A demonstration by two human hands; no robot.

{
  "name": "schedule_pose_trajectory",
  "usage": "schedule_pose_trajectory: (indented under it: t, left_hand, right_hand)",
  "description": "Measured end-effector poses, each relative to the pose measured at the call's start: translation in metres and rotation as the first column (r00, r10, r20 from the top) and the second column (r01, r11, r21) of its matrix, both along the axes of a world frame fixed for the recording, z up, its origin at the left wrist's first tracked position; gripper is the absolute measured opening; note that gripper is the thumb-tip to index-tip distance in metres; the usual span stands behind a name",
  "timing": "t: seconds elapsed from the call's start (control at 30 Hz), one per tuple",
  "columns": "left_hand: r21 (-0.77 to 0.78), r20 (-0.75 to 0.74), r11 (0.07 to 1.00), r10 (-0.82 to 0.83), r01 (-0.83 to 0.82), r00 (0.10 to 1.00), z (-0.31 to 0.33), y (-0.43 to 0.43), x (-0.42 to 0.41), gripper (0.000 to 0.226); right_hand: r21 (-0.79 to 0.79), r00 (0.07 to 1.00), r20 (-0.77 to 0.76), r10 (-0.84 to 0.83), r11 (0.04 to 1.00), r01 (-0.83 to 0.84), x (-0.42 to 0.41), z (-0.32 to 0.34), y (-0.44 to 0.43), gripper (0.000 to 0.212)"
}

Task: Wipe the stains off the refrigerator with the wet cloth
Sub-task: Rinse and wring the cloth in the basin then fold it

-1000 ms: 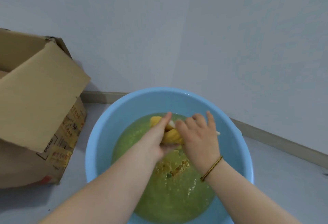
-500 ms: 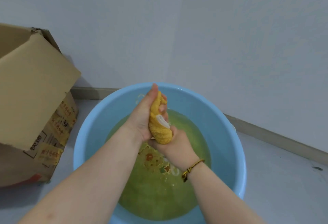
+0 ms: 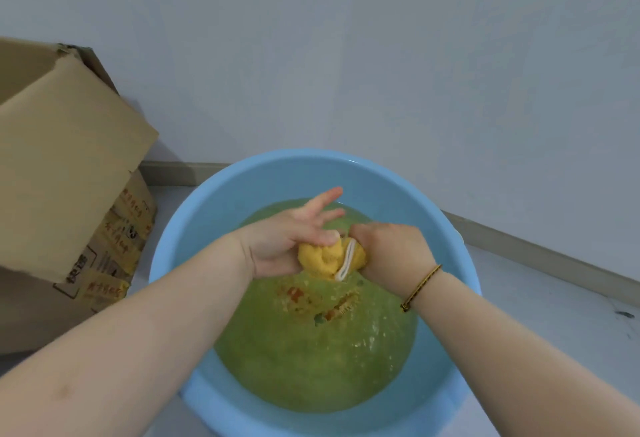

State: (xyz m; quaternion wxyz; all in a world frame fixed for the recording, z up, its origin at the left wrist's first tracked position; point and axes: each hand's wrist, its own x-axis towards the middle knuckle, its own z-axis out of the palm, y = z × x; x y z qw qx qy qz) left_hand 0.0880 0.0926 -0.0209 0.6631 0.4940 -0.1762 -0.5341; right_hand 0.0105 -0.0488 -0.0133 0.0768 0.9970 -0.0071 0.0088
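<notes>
parts of the yellow cloth [image 3: 329,258] are hidden inside the left hand [image 3: 284,246] and right hand [image 3: 391,253]. the cardboard box [image 3: 62,159] is cut off at the left edge, its print unreadable.

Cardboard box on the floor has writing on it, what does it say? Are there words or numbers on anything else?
On the cardboard box, side: rows of orange characters, too blurred to read.
On its lower side: dark print in a black frame, too blurred to read.
On the bottom of the blue basin: an orange and green picture under the water, no readable words.
On the yellow cloth, white tag: no writing shows.
</notes>
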Motion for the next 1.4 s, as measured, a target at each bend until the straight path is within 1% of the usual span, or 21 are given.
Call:
schedule_pose_trajectory:
  t: [0.07,0.1,0.2,0.23,0.27,0.33,0.37,0.43,0.47,0.53,0.67,0.8,0.87,0.93,1.07,1.13,1.17,1.2,1.3,1.37,1.4]
  left_hand:
    - [0.128,0.065,0.984,-0.132,0.123,0.989,0.001,0.001,-0.003,0.093]
    - [0.171,0.054,0.961,-0.229,0.217,0.972,0.001,0.001,-0.005,0.088]
    - [0.266,0.058,0.856,-0.474,0.444,0.879,-0.002,0.002,-0.012,0.049]
    - [0.320,0.082,0.833,-0.498,0.451,0.863,-0.002,0.001,-0.013,0.042]
    - [0.386,0.120,0.825,-0.489,0.413,0.864,-0.002,-0.002,-0.014,0.038]
    - [0.556,0.311,0.801,-0.447,0.221,0.839,-0.001,-0.011,-0.014,0.033]
    - [0.638,0.451,0.765,-0.466,0.090,0.761,0.000,-0.017,-0.015,0.032]
    - [0.702,0.667,0.688,-0.546,-0.183,0.507,0.003,-0.026,-0.019,0.033]
    - [0.685,0.723,0.672,-0.577,-0.283,0.380,0.003,-0.028,-0.022,0.031]
    - [0.622,0.771,0.672,-0.615,-0.402,0.164,0.004,-0.027,-0.022,0.024]
    - [0.541,0.743,0.726,-0.649,-0.424,-0.164,-0.003,-0.021,-0.018,0.023]
    - [0.553,0.645,0.753,-0.658,-0.357,-0.388,-0.003,-0.017,-0.014,0.027]
    - [0.571,0.600,0.746,-0.664,-0.343,-0.446,0.002,-0.015,-0.009,0.027]
    - [0.570,0.578,0.742,-0.668,-0.353,-0.470,0.004,-0.014,-0.004,0.027]
    - [0.515,0.627,0.772,-0.635,-0.372,-0.450,0.000,-0.014,0.001,0.034]
    - [0.491,0.703,0.792,-0.606,-0.364,-0.372,-0.005,-0.013,0.002,0.042]
    - [0.475,0.757,0.797,-0.586,-0.373,-0.288,-0.006,-0.012,0.004,0.048]
    - [0.452,0.820,0.804,-0.545,-0.387,-0.173,-0.005,-0.012,0.007,0.056]
    - [0.382,0.912,0.851,-0.284,-0.361,0.295,0.004,-0.017,0.015,0.085]
    - [0.333,0.773,0.895,-0.079,-0.297,0.630,0.018,-0.017,0.018,0.098]
    - [0.279,0.618,0.928,0.025,-0.249,0.786,0.030,-0.017,0.019,0.096]
  right_hand:
    - [-0.176,0.954,0.242,0.175,0.975,-0.134,0.000,0.001,0.001,0.009]
    - [-0.252,0.898,0.352,0.265,0.950,-0.181,0.002,0.003,0.000,0.010]
    - [-0.354,0.764,0.502,0.406,0.902,-0.247,0.005,0.003,0.000,0.029]
    - [-0.366,0.731,0.527,0.433,0.892,-0.265,0.006,-0.001,0.000,0.027]
    - [-0.344,0.744,0.522,0.417,0.901,-0.263,0.006,-0.003,0.001,0.023]
    - [-0.298,0.843,0.429,0.324,0.932,-0.207,0.005,-0.010,-0.001,0.032]
    - [-0.243,0.906,0.359,0.225,0.960,-0.142,0.002,-0.011,0.002,0.047]
    - [-0.136,0.979,0.200,0.022,0.991,0.006,0.000,-0.005,0.007,0.070]
    - [-0.065,0.996,0.041,-0.082,0.994,0.085,-0.004,0.000,0.013,0.063]
    - [0.077,0.976,-0.112,-0.187,0.978,0.196,-0.004,-0.003,0.016,0.019]
    - [0.321,0.951,-0.212,-0.226,0.903,0.287,-0.002,-0.015,0.019,0.025]
    - [0.553,0.938,-0.255,-0.233,0.761,0.339,-0.011,-0.021,0.020,0.027]
    - [0.690,0.933,-0.241,-0.267,0.629,0.358,-0.013,-0.027,0.025,0.027]
    - [0.753,0.933,-0.230,-0.277,0.557,0.351,-0.010,-0.027,0.027,0.029]
    - [0.785,0.924,-0.273,-0.267,0.493,0.375,0.000,-0.022,0.021,0.031]
    - [0.764,0.909,-0.310,-0.279,0.495,0.413,0.001,-0.021,0.015,0.031]
    - [0.755,0.899,-0.325,-0.293,0.493,0.433,0.002,-0.021,0.013,0.030]
    - [0.752,0.892,-0.328,-0.312,0.486,0.446,0.004,-0.021,0.009,0.028]
    - [0.753,0.885,-0.295,-0.360,0.482,0.447,0.007,-0.014,-0.004,0.022]
    - [0.783,0.873,-0.296,-0.387,0.426,0.454,0.003,0.000,-0.008,0.023]
    - [0.810,0.863,-0.301,-0.406,0.369,0.456,0.001,0.014,-0.009,0.024]
